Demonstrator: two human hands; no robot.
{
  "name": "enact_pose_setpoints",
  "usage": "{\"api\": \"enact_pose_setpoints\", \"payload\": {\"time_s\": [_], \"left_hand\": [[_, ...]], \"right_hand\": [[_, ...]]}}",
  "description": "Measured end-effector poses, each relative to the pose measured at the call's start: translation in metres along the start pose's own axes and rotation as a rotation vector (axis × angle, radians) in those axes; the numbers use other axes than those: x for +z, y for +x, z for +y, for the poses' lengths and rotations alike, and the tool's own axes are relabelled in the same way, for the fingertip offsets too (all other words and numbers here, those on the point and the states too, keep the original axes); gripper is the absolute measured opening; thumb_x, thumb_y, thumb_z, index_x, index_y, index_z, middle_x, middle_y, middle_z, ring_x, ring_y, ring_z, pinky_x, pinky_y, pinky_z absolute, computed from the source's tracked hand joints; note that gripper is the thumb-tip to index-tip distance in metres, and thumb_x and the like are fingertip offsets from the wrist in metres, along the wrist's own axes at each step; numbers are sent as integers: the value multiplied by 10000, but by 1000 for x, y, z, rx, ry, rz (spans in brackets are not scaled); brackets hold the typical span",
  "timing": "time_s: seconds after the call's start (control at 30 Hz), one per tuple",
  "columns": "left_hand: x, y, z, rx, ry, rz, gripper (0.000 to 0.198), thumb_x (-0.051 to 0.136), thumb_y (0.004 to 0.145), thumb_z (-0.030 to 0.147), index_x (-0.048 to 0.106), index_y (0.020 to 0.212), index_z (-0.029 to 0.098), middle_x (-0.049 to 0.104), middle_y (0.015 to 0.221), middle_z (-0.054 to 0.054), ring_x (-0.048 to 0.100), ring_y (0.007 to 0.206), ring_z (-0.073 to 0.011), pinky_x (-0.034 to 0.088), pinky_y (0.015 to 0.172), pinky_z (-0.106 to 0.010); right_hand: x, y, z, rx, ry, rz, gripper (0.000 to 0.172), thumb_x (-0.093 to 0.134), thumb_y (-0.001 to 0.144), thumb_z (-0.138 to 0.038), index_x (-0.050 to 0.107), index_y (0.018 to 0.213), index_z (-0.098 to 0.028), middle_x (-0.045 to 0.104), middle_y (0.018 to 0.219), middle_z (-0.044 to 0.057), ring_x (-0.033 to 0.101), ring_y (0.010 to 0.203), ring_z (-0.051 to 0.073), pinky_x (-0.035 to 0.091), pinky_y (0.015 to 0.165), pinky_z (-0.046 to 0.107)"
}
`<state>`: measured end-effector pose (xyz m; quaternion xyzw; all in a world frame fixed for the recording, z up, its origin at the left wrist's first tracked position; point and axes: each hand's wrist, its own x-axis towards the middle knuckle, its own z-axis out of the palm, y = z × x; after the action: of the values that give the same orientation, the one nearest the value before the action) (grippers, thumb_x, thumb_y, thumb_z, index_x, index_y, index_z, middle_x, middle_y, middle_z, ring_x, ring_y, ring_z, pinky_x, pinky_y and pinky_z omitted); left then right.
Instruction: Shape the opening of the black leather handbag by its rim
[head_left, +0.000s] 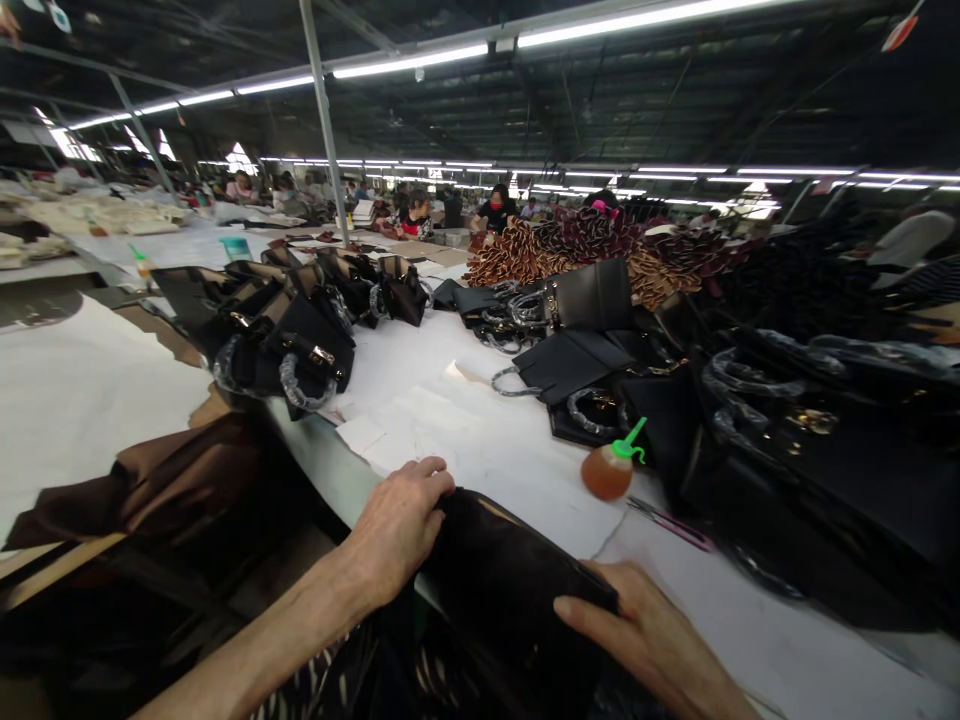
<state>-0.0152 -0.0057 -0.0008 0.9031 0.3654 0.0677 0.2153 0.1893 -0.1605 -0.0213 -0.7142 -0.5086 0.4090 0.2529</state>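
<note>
A black leather piece, like a bag panel, lies over the near edge of the white table. My left hand curls its fingers over the piece's left end and grips it. At the right end my right hand holds the piece, thumb laid along its top edge. A small round orange glue bottle with a green nozzle stands just beyond the piece, and a thin pink-handled tool lies to its right.
Black handbags with wrapped handles are heaped at left centre, and more black bags cover the right. Brown leather pieces pile up behind. Brown fabric hangs at the left edge. Other people sit at far tables.
</note>
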Motion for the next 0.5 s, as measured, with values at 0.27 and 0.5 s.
{"api": "enact_pose_setpoints", "payload": {"time_s": [0.27,0.5], "left_hand": [[5,-1,-4,-3,128,39,225,477,794,92,607,930,215,552,1159,-49,537,1046,-240,467,860,-370],[6,-2,-4,-17,159,-4,113,528,795,138,616,732,168,548,1169,-75,555,1001,-256,482,827,-393]], "right_hand": [[0,-1,2,-16,-7,-6,260,500,780,-391,526,658,-163,480,587,-33,411,579,119,323,514,198],[0,-2,1,5,17,2,232,503,777,-361,492,644,-171,458,579,-38,402,570,115,316,515,199]]}}
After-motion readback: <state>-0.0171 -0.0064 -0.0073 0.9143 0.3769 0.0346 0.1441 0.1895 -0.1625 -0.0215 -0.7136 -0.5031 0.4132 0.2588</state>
